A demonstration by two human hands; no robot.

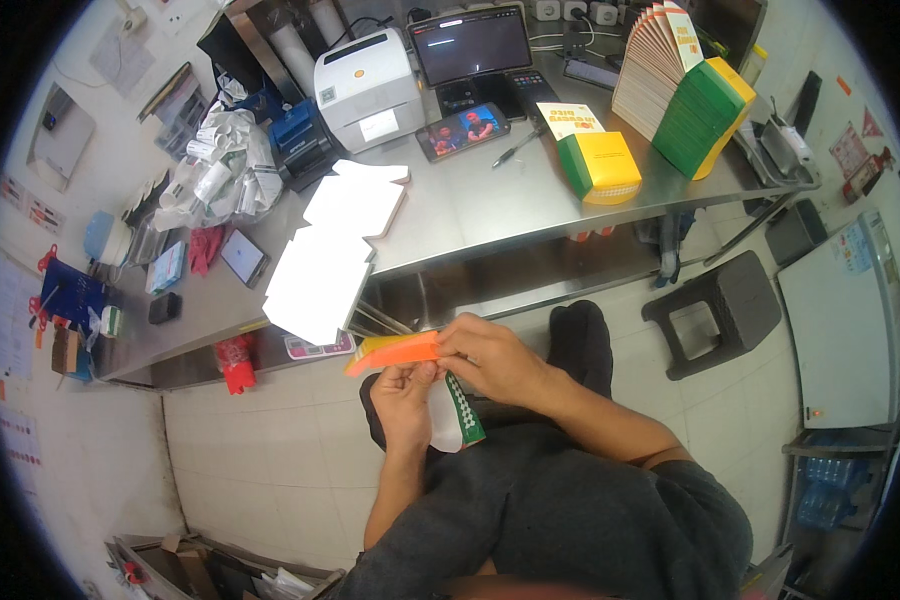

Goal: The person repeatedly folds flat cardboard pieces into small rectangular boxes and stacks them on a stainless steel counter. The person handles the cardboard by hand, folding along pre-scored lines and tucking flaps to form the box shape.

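Above my lap I hold a partly folded cardboard carton (pixel 402 350) with orange and yellow faces, a white inside and a green patterned flap hanging down. My left hand (pixel 402 400) pinches its lower edge between thumb and fingers. My right hand (pixel 492 360) grips the right end, fingertips bent over the edge. Just beyond, flat white carton blanks (pixel 320 280) lie in piles at the table's front edge. Farther right sit a green and yellow carton (pixel 600 168) and a tall nested stack of similar cartons (pixel 705 115).
The steel table (pixel 450 225) carries a white label printer (pixel 368 88), a laptop (pixel 473 55), a phone (pixel 462 130) playing video and a pen (pixel 515 148). Crumpled plastic bags (pixel 220 170) lie at left. A dark stool (pixel 715 315) stands on the floor at right, near a small fridge (pixel 840 320).
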